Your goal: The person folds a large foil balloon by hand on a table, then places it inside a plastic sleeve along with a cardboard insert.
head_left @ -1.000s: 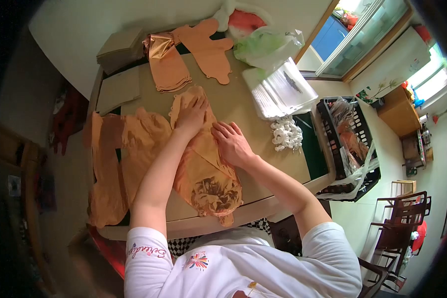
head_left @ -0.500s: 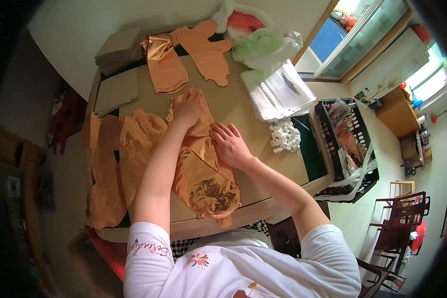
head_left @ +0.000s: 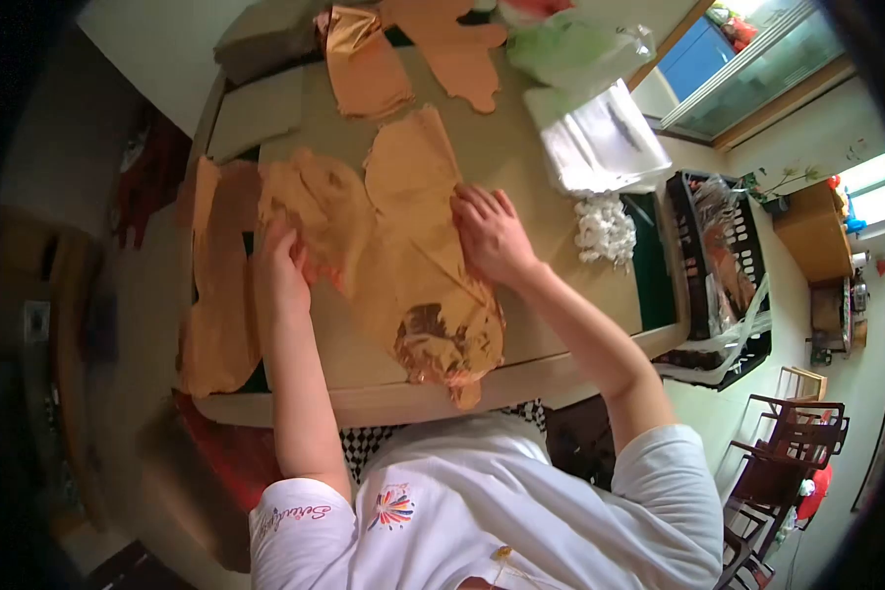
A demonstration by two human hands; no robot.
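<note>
My left hand (head_left: 283,261) is closed on the lower left edge of a crumpled copper foil piece (head_left: 315,197), its fingers pinched and slightly blurred. Beside it a long copper foil piece (head_left: 418,246) lies flat down the middle of the table, shiny and wrinkled near its lower end. My right hand (head_left: 492,236) rests with fingers extended on the right edge of this long piece. Another foil stack (head_left: 226,295) lies on the table's left side.
Foil shapes (head_left: 364,74) lie at the back of the table (head_left: 551,334), beside grey-brown card (head_left: 261,113). At the right are clear plastic bags (head_left: 605,143), a green-and-white bag (head_left: 570,49), a white bundle (head_left: 605,231) and a black crate (head_left: 708,246) holding packets.
My left hand has left the top of the middle foil, moving left and down to the crumpled piece. My right hand stays at the middle foil's right edge. The camera view has shifted.
</note>
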